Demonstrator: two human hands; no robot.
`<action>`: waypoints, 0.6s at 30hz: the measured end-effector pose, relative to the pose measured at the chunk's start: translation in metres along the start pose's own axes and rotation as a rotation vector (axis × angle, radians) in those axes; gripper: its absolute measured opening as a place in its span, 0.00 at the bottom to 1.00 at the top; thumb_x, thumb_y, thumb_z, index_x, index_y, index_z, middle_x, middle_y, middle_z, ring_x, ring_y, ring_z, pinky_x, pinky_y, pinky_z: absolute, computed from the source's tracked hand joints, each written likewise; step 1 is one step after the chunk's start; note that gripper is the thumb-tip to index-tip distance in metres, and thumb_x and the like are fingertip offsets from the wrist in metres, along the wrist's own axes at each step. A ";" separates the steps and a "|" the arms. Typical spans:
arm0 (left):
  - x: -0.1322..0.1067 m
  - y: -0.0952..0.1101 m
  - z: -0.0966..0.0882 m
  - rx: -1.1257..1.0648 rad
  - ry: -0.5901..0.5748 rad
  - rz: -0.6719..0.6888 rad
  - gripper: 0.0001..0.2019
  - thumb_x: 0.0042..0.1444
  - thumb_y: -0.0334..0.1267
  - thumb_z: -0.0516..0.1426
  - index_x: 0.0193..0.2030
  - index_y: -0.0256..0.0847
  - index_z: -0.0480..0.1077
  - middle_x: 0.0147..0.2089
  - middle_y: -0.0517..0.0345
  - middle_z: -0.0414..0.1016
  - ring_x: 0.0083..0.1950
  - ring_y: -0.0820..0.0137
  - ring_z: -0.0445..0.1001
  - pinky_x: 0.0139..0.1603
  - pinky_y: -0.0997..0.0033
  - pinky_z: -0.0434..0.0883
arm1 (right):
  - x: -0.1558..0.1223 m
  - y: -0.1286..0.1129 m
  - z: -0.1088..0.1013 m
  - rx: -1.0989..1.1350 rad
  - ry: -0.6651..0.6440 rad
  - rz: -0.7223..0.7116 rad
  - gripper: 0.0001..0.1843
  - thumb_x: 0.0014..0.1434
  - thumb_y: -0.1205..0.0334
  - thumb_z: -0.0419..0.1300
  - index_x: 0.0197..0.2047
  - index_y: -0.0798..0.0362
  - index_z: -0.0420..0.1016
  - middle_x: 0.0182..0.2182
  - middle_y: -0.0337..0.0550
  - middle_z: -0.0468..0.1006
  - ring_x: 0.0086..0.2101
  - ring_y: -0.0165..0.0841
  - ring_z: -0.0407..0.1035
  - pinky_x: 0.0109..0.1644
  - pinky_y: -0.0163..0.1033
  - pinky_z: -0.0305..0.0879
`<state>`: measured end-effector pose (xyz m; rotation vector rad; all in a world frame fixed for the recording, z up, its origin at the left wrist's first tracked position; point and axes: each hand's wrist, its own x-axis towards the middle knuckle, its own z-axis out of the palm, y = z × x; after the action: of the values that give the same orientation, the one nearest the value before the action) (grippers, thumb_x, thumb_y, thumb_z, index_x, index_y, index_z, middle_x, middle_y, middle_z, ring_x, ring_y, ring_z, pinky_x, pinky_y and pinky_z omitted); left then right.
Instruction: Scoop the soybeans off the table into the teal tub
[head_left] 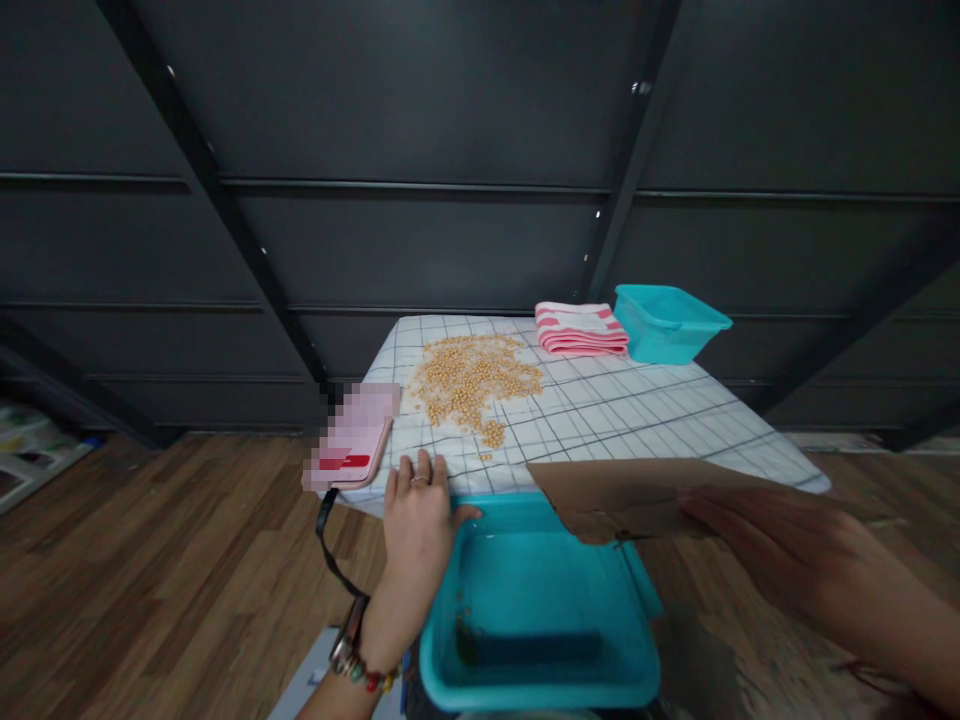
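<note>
My left hand lies on the near edge of the checked tablecloth, fingers stretched out and its thumb against the rim of a teal plastic tub below the table edge. My right hand, blurred, grips a flat piece of brown cardboard over the tub's far right corner. A pile of yellow beans is spread on the cloth beyond my left hand. A few specks lie in the tub's bottom.
A pink phone with a black strap lies at the table's left corner. A folded pink-and-white striped cloth and a second teal tub sit at the far edge. Wooden floor surrounds the table; a dark panelled wall stands behind.
</note>
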<state>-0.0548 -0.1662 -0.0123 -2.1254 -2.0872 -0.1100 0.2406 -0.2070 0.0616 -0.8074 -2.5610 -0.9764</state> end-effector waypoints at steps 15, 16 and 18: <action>0.007 0.002 0.001 -0.017 -0.044 -0.026 0.33 0.44 0.47 0.60 0.55 0.30 0.63 0.58 0.39 0.66 0.60 0.49 0.61 0.57 0.53 0.61 | -0.026 -0.003 -0.001 0.161 -0.034 0.086 0.18 0.58 0.72 0.44 0.42 0.52 0.74 0.36 0.43 0.79 0.35 0.34 0.74 0.35 0.36 0.73; 0.006 0.001 0.001 -0.019 -0.048 -0.029 0.33 0.44 0.47 0.60 0.55 0.30 0.63 0.58 0.39 0.66 0.60 0.49 0.61 0.57 0.53 0.61 | -0.023 -0.001 -0.002 0.145 -0.021 0.094 0.18 0.58 0.72 0.45 0.41 0.53 0.74 0.35 0.43 0.79 0.34 0.34 0.74 0.34 0.35 0.73; 0.004 0.001 0.001 -0.023 -0.052 -0.032 0.33 0.45 0.48 0.60 0.55 0.31 0.63 0.59 0.40 0.65 0.60 0.48 0.61 0.57 0.53 0.62 | -0.014 0.002 -0.005 0.126 0.003 0.093 0.17 0.58 0.73 0.44 0.39 0.53 0.74 0.32 0.43 0.79 0.31 0.33 0.74 0.32 0.34 0.72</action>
<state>-0.0541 -0.1618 -0.0129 -2.1300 -2.1600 -0.0840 0.2536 -0.2144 0.0599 -0.8796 -2.5283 -0.7801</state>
